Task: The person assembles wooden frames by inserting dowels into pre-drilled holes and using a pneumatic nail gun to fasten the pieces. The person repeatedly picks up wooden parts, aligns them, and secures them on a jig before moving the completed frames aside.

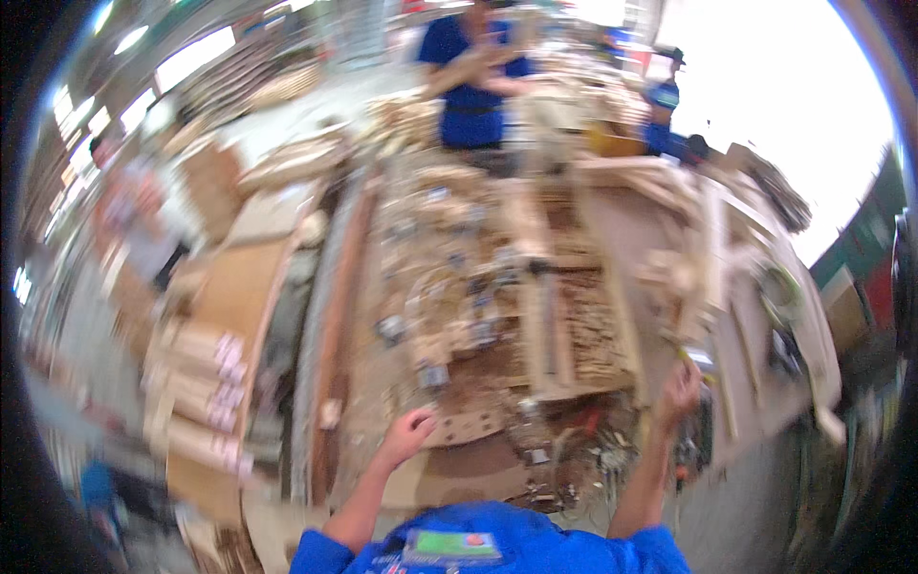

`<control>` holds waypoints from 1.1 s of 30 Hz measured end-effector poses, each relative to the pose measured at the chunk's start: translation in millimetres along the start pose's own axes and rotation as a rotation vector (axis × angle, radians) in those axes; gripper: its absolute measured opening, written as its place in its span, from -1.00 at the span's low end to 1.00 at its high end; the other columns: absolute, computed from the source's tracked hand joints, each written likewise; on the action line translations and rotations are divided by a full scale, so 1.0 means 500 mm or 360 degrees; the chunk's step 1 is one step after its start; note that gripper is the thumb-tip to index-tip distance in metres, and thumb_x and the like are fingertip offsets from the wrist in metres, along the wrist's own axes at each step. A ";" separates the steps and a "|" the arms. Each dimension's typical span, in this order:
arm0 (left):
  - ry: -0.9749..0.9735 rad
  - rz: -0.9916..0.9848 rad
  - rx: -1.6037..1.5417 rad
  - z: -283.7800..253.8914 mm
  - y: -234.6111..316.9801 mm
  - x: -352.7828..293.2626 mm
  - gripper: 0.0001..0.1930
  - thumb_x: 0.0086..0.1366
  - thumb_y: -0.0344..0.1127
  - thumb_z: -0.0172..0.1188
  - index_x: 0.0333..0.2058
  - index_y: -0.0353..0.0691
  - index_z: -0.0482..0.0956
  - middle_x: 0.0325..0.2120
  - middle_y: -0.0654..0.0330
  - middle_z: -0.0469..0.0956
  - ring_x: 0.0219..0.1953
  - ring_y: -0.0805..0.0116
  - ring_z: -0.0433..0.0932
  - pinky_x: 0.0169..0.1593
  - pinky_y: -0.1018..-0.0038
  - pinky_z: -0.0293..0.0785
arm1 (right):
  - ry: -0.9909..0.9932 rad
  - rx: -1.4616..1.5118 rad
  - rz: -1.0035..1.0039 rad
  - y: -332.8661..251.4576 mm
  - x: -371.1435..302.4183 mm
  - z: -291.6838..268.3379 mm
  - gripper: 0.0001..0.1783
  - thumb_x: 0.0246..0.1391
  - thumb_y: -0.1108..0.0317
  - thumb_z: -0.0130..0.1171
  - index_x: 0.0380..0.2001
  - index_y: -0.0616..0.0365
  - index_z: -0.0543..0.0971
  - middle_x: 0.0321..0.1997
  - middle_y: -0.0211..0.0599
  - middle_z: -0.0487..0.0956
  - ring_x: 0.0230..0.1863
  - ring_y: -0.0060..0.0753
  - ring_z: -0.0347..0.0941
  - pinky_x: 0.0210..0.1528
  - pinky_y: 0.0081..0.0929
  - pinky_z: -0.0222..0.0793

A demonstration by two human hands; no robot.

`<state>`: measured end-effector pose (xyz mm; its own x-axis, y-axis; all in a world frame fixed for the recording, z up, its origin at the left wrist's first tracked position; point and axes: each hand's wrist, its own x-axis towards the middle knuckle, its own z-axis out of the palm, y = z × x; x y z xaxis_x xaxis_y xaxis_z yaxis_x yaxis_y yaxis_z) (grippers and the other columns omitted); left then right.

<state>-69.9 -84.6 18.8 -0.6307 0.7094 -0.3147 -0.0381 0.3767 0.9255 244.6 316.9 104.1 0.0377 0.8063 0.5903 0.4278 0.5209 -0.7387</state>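
The whole picture is smeared by motion. My left hand [408, 435], its fingers curled in, hovers by the near edge of a cluttered workbench; nothing shows in it. Just beside it lies a pale curved wooden piece [464, 430] with a row of dark holes. Off to the right, my right hand [680, 389] is raised with its fingers closed. A small yellow and whitish shape shows at its fingertips, too blurred to name. Beyond that hand stand pale wooden frame parts [706, 253].
An open wooden box [588, 325] of small wooden pieces sits mid-bench. Wood pieces [449, 277] pile up left of it. Stacked boards [206, 383] line the left, and a tape roll [776, 287] is at right. A person in blue [473, 81] stands across the bench; others stand farther off.
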 end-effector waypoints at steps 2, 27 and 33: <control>0.0093 0.0122 0.0213 -0.034 -0.013 -0.051 -0.62 0.45 -0.15 0.30 0.08 -0.30 0.68 -0.13 0.11 0.75 -0.12 0.37 0.66 0.01 0.38 0.58 | -0.0500 0.0047 0.0224 -0.005 -0.100 -0.010 -0.68 0.43 0.26 0.11 0.03 0.28 0.63 -0.15 -0.20 0.66 -0.16 -0.28 0.56 -0.02 -0.35 0.51; 0.0494 0.0050 0.2606 -0.830 0.004 -0.481 -0.46 0.14 -0.41 0.40 0.16 -0.14 0.62 0.20 0.03 0.58 0.34 -0.11 0.43 0.51 0.07 0.20 | -0.1868 0.0061 0.0132 -0.241 -0.439 0.060 -0.73 0.24 0.30 0.32 -0.07 0.23 0.72 -0.03 0.02 0.74 0.03 -0.10 0.72 0.11 -0.27 0.58; 0.0349 0.0421 0.2067 -0.588 0.001 -0.415 -0.41 -0.12 -0.11 0.63 -0.15 -0.17 0.54 -0.19 -0.08 0.51 -0.03 -0.17 0.51 0.08 -0.07 0.39 | -0.1722 -0.0161 0.0281 -0.152 -0.411 0.012 -0.67 0.26 0.23 0.33 -0.02 0.20 0.71 -0.10 -0.03 0.76 -0.10 -0.16 0.72 -0.01 -0.27 0.60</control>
<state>-167.0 -406.9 146.7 -0.6198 0.7848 -0.0054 0.7838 0.6193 0.0464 198.8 113.2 36.7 -0.6846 0.7125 -0.1542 0.5680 0.3887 -0.7255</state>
